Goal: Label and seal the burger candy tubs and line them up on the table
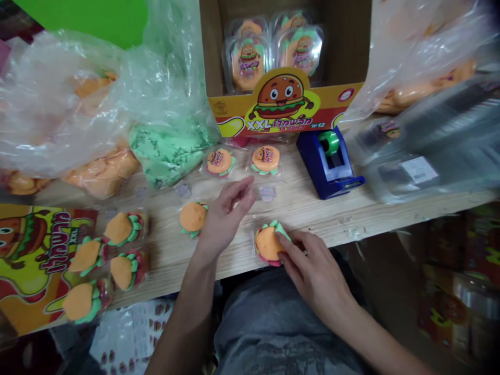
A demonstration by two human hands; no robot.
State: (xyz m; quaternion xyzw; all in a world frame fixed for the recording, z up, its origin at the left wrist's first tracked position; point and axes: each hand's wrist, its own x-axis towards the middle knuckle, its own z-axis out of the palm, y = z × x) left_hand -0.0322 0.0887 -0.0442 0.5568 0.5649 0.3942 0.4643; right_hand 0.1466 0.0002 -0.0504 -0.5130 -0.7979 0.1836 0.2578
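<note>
My left hand [226,213] is over the middle of the table, with thumb and fingers apart and nothing visible between them. Its fingertips are close to a clear plastic lid [267,194] that bears a small label. A marshmallow burger [267,242], with an orange bun and green and red layers, sits in a clear plastic tub near the table's front edge. My right hand [312,260] grips its right side with the fingertips. Another marshmallow burger [192,217] lies just left of my left wrist, partly hidden by it. Two lidded burger packs [265,159] with stickers stand beyond my hands.
A display box [230,112] with several packed burgers stands at the back. Right of it is a blue tape dispenser [328,166]. Bags of green pieces [167,151] and orange pieces [103,169] lie left. Several open burgers [119,228] rest by a printed carton [27,307]. Clear packaging [449,140] lies right.
</note>
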